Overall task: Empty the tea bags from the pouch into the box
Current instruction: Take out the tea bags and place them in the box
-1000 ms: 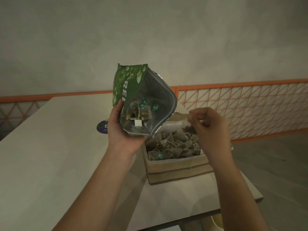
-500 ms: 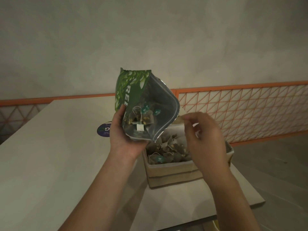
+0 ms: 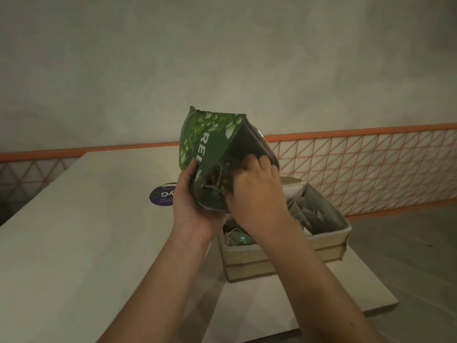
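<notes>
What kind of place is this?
Hard to say for sure; maybe a terrace or a simple indoor work corner. There's a plain grey wall, an orange mesh railing, and a pale table holding a box of tea bags.

Possibly canteen or terrace: bare concrete wall [image 3: 222, 58], orange lattice railing [image 3: 366, 169], plain pale table [image 3: 74, 243]

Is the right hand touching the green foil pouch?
Touching. Head view shows the right hand reaching into the green foil pouch, fingers inside its mouth.
</notes>
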`<state>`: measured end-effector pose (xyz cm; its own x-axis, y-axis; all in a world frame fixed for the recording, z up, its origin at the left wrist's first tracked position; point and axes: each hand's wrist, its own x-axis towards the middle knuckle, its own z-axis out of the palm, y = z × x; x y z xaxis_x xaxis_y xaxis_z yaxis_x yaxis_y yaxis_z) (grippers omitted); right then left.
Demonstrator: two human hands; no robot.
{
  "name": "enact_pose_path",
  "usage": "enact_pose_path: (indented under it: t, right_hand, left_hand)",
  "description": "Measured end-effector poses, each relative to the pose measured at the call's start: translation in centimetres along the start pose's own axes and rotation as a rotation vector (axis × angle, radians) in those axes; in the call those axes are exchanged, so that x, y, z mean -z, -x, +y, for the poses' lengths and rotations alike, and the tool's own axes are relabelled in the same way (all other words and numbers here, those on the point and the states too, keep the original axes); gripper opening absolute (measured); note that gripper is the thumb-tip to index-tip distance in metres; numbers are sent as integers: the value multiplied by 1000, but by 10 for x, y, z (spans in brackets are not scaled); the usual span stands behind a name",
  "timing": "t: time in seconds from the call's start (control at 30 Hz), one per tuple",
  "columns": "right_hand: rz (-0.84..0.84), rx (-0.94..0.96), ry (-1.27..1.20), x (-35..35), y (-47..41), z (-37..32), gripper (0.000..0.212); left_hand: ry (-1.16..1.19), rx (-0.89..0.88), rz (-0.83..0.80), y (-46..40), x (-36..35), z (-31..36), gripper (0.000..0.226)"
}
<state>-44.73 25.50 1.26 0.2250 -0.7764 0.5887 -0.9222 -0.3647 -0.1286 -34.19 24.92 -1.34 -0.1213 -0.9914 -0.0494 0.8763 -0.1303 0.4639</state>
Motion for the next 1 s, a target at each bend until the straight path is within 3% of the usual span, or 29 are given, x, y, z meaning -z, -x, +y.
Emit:
enact_pose_path:
  t: [0.1,0.2,0.33,0.5,0.8,1.0]
  right_hand:
    - [74,12,-30,-3,2,4,22]
    - [131,-4,-286,5,5,10,8]
    - [135,-132,-606,26,12,22,11]
    - [275,-283,-860,42,22,46,13]
    - [327,-428,-934,27,37,103,22]
    - [199,-443,-613,-13,43,125,8]
  left_hand:
    - [-3,3,-4,-1,0,1,49]
    - [-7,-10,-19,1,1,1,49]
    - [1,-4,-21,2,0,0,50]
    - [66,4,-41,-4,4,1,54]
    - [105,-7,-79,-16,13,-2,50]
    - [112,-7,-51,-15,10,-4,49]
